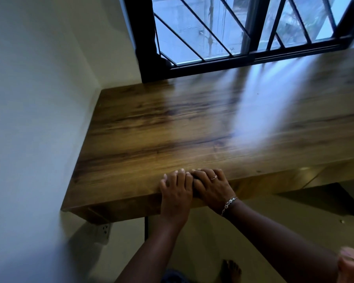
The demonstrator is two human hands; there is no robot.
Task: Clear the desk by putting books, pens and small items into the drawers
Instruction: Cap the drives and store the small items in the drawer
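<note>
Hands both flat on the front edge of the bench, fingers fairly straight on the top, gripping nothing. Far left: plain wall, bench butts against it in the corner. Wall socket low on that wall, just under the bench's left end. Left hand sits palm down, wrist hanging over the front edge. Right hand is just beside it, touching it, same pose; ring on one finger, chain bracelet at the wrist. Window with black bars runs along the back of the bench, its light reflecting on the wood. Wooden panel under the bench front, right of the hands; cannot tell if it is a drawer. Bare foot on the floor at the bottom. Blurred pink thing at the lower right corner, unclear what.
</note>
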